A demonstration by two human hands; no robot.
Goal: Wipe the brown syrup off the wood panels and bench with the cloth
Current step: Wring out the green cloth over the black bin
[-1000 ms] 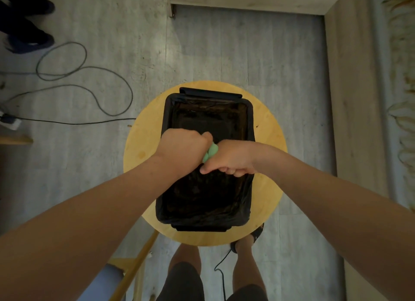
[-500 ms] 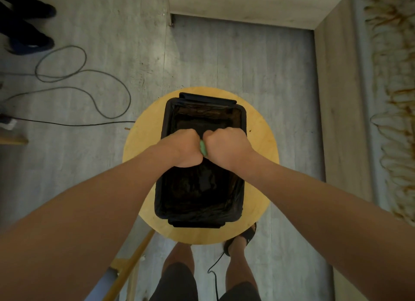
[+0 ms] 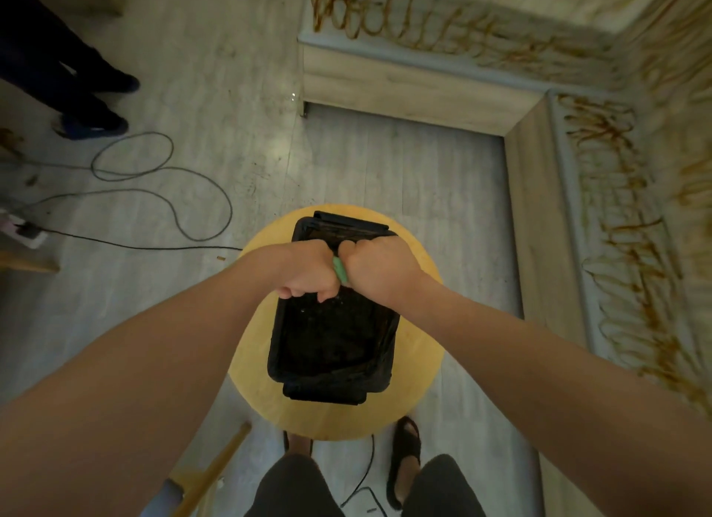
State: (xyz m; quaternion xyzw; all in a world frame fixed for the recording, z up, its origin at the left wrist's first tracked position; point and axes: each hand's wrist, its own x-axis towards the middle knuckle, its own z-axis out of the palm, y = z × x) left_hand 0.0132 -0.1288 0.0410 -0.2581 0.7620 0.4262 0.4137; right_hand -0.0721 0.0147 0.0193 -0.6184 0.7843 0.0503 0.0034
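My left hand [image 3: 306, 272] and my right hand [image 3: 379, 272] are fists pressed together, both gripping a green cloth [image 3: 340, 270] of which only a thin strip shows between them. They hover over a black tub [image 3: 335, 347] with dark liquid inside, standing on a round yellow stool [image 3: 418, 393]. Brown syrup squiggles [image 3: 620, 223] cover the pale bench [image 3: 574, 254] along the right, and more syrup [image 3: 416, 27] runs along the bench section at the top.
Black cables [image 3: 165, 193] loop over the grey floor on the left, near another person's dark shoes [image 3: 92, 125]. My own sandalled feet [image 3: 404, 460] stand below the stool. A wooden stick [image 3: 215, 466] leans at the bottom left.
The view has swung up and right, bringing much more of the syrup-covered bench into sight. My fists stay pressed together on the cloth, twisted from their earlier position.
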